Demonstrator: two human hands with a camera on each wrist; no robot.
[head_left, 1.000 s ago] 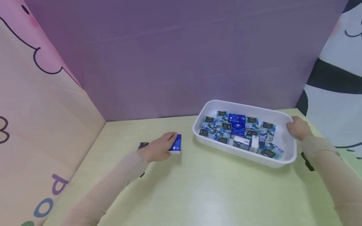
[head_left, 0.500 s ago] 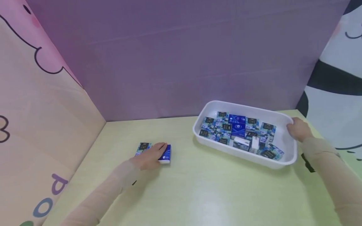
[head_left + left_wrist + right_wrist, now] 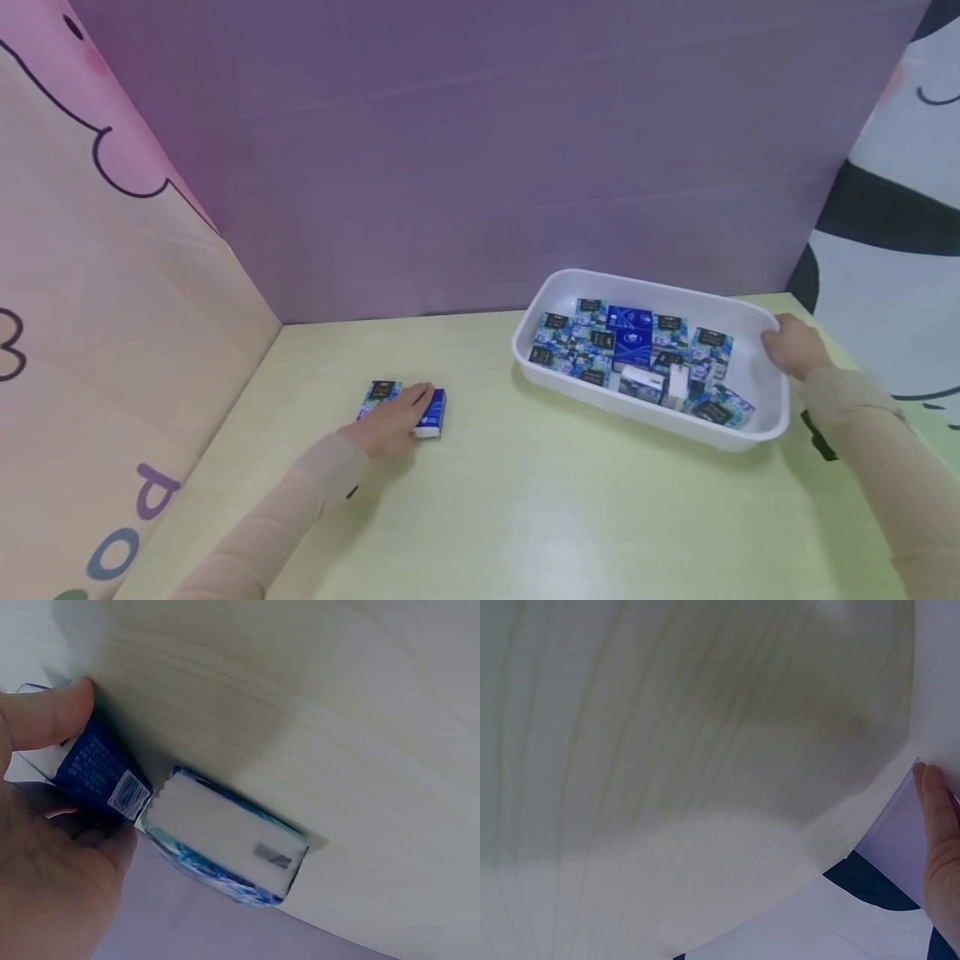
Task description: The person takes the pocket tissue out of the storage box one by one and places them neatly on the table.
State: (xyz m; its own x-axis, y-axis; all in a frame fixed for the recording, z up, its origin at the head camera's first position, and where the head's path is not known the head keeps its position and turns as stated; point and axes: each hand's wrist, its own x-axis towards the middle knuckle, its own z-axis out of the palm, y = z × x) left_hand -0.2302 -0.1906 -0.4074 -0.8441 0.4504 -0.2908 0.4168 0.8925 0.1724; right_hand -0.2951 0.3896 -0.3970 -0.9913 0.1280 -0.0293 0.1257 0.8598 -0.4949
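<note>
My left hand holds a blue tissue pack close over the table. In the left wrist view, thumb and fingers pinch that pack, its barcode side showing. Right beside it lies a floral blue-green tissue pack, partly covered by the left hand in the head view. On the right, my right hand grips the end rim of a white plastic tray. Several floral tissue packs and two blue packs lie inside, mostly flat, with a couple standing on their sides at the front.
The pale wood-grain table ends at a purple cloth wall behind the tray. Printed panels stand left and right. A small dark object shows beneath the right forearm.
My left hand has moved the blue pack left and toward me, down beside the floral pack, then slightly further left. The right hand and tray have stayed put.
</note>
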